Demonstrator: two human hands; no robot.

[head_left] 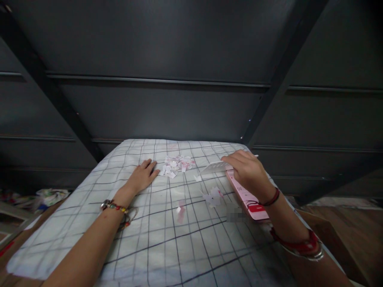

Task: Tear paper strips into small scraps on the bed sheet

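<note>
My left hand (pixel 143 177) lies with fingers stretched out on the checked white cloth, just left of a pile of torn white and pink paper scraps (pixel 178 164). Between the fingers of my right hand (pixel 247 175) is a thin white sheet (pixel 213 167), tilted and low over the cloth; its exact kind is unclear. Beneath that hand a pink phone (pixel 241 191) with a lit screen is partly covered. Nearer to me sits a smaller, blurred heap of scraps (pixel 213 196). A small white scrap (pixel 180 209) with a pinkish smear lies toward the middle.
The checked cloth (pixel 149 247) covers the table surface. Dark grey panels with metal bars (pixel 161 79) rise directly behind its far edge. A cardboard box (pixel 326 231) stands low at the right, and bundled items (pixel 52 196) lie at the far left.
</note>
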